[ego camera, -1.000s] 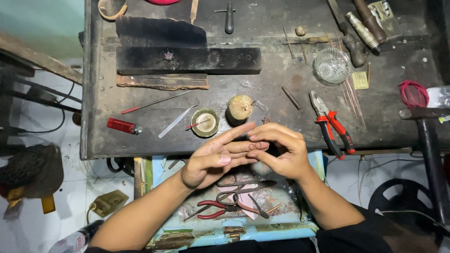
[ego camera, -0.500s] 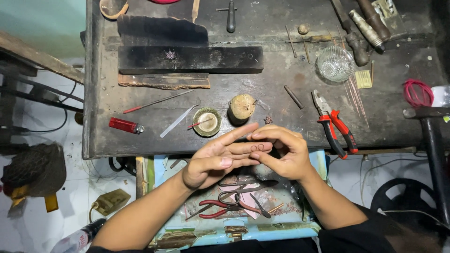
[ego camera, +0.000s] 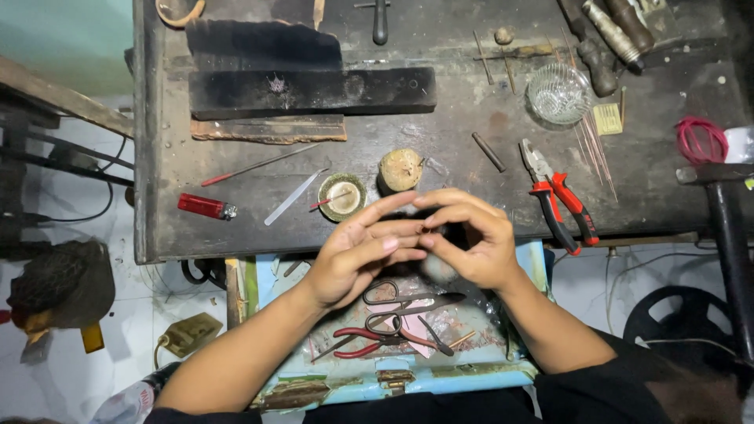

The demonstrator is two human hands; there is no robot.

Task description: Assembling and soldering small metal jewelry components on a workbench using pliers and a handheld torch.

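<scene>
Left hand [ego camera: 357, 251] fingers open, flat against right hand [ego camera: 471, 239]; right fingers curled, pinching tiny item, identity unclear. Scissors [ego camera: 404, 302] below; pliers [ego camera: 561, 200] on surface [ego camera: 471, 133] right.

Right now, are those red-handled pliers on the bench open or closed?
Open: the red-handled pliers lie flat on the workbench, handles spread apart.

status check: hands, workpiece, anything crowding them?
Left hand and right hand fingertips together, grip on something too small to identify. Scissors in tray below. Red pliers alongside, apart.
</scene>
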